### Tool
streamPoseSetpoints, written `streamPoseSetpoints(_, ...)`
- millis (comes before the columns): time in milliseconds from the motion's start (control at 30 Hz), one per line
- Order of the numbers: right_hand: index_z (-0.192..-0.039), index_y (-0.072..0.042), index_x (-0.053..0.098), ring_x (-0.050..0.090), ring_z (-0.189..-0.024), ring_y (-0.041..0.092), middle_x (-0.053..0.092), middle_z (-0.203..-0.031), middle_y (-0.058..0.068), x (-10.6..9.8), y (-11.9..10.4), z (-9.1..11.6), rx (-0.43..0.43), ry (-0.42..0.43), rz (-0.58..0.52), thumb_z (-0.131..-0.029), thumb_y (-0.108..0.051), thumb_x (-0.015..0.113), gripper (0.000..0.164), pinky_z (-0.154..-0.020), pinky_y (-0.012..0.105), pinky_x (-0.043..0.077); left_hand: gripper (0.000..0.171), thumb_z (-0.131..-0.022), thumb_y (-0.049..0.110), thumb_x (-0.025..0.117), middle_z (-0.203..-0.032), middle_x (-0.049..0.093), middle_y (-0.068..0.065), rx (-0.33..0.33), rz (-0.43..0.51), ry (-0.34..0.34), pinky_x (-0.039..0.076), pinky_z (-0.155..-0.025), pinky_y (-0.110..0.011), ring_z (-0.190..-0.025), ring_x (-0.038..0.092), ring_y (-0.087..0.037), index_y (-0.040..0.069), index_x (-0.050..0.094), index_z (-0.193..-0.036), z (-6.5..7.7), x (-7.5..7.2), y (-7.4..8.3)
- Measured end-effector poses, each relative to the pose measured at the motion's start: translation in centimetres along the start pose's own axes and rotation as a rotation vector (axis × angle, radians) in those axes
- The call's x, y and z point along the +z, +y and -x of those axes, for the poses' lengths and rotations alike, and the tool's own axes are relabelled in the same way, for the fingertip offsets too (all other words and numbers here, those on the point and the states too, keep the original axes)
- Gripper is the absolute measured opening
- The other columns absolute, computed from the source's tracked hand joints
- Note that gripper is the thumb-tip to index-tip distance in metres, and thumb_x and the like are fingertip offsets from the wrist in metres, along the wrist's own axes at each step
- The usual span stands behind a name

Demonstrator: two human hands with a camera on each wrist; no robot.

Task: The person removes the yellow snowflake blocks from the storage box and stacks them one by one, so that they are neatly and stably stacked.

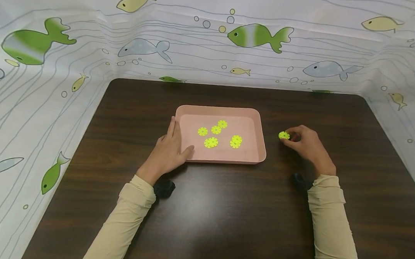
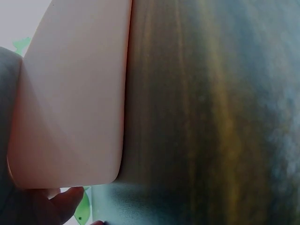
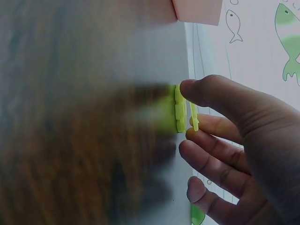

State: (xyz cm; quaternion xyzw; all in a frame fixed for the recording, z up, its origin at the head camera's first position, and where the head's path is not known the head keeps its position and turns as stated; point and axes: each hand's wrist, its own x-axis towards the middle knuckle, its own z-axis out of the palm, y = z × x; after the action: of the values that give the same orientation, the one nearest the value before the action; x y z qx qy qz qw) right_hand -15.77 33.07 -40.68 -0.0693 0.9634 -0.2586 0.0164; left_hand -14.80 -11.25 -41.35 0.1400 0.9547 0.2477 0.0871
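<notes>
A pink tray (image 1: 224, 108) sits on the table with several yellow-green notched plastic discs (image 1: 202, 131) inside, some overlapping. My left hand (image 1: 166, 150) rests against the tray's left side, fingers extended along the wall and thumb over the near rim. To the right of the tray, my right hand (image 1: 307, 140) pinches a yellow-green notched disc (image 1: 283, 135) low over the table. In the right wrist view this tilted disc (image 3: 194, 116) is between thumb and fingertips, beside another disc (image 3: 180, 110) lying flat at the table surface. The left wrist view shows the tray's outer wall (image 2: 75, 103).
The dark wood-grain table (image 1: 225, 213) carries the tray near its middle. A white sheet printed with fish (image 1: 195, 14) stands up around the back and sides. Dark devices (image 1: 164, 189) are at both wrists.
</notes>
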Motion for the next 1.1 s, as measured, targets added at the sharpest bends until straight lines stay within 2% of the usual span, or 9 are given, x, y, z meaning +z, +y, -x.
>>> streamPoseSetpoints(533,-0.127,0.013,0.063,0.061,-0.098,0.041,0.059,-0.119,0.03,-0.3,-0.3,-0.2,0.011,-0.01,0.0,-0.098,-0.018,0.073,0.044,-0.083,0.055,0.05,0.1,-0.098,0.049,0.054,-0.171,-0.012,-0.019,0.006,0.005,-0.008,0.023,-0.119,-0.064,-0.156,0.02,-0.038,-0.006,0.001,-0.162,0.2,-0.6,0.3)
streamPoseSetpoints(767,-0.129,0.013,0.061,0.062,-0.097,0.041,0.058,-0.12,0.03,-0.6,-0.5,-0.2,0.01,-0.009,0.026,-0.097,-0.023,0.074,0.05,-0.082,0.056,0.051,0.1,-0.098,0.049,0.054,-0.171,-0.012,-0.019,0.004,0.008,-0.01,0.023,-0.119,-0.065,-0.156,0.02,-0.038,-0.006,0.001,-0.162,0.2,-0.6,0.2)
streamPoseSetpoints(933,-0.129,0.013,0.062,0.062,-0.099,0.041,0.059,-0.12,0.029,-0.6,-2.0,-0.4,-0.021,0.011,0.009,-0.097,-0.025,0.074,0.051,-0.086,0.057,0.051,0.1,-0.098,0.049,0.054,-0.171,-0.013,-0.019,-0.003,0.006,-0.014,0.022,-0.119,-0.065,-0.155,0.021,-0.039,-0.006,0.0,-0.162,0.2,-0.5,0.2)
streamPoseSetpoints(1100,-0.127,0.01,0.066,0.062,-0.103,0.041,0.062,-0.12,0.027,0.1,-4.7,-1.5,-0.08,0.031,-0.025,-0.096,-0.028,0.074,0.049,-0.091,0.059,0.051,0.1,-0.099,0.048,0.055,-0.171,-0.012,-0.02,0.002,0.012,-0.014,0.023,-0.119,-0.065,-0.154,0.024,-0.04,-0.006,0.0,-0.162,0.2,-0.3,0.3)
